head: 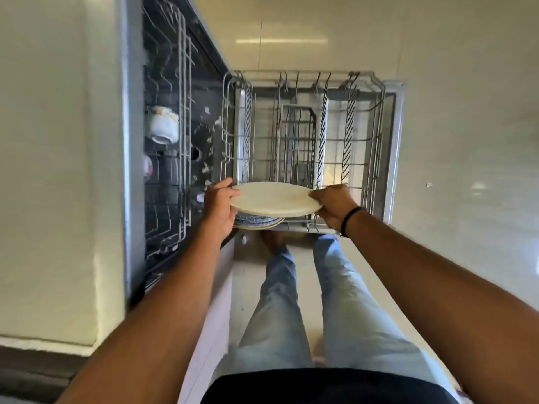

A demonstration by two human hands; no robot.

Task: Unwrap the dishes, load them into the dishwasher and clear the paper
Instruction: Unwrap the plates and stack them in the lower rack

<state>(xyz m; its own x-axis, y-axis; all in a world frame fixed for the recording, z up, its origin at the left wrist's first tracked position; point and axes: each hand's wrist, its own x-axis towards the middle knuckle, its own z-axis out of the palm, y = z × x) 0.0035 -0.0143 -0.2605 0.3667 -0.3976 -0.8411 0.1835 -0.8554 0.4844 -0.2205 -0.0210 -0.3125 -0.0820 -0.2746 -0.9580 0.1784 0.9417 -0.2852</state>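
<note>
I hold a cream round plate (274, 198) flat over the near end of the pulled-out lower dishwasher rack (376, 118). My left hand (220, 204) grips its left rim and my right hand (335, 205) grips its right rim. Under the plate, part of a blue-patterned plate (256, 220) and another cream plate edge lie in the rack. The upper rack (175, 141) on the left carries a white cup (163, 123) and a second small cup (147, 167).
The open dishwasher door (393, 158) lies below the lower rack over a pale tiled floor (466, 141). A cutlery basket (299, 135) stands mid-rack. My legs in light jeans stand at the rack's near end. A white counter side (58, 170) fills the left.
</note>
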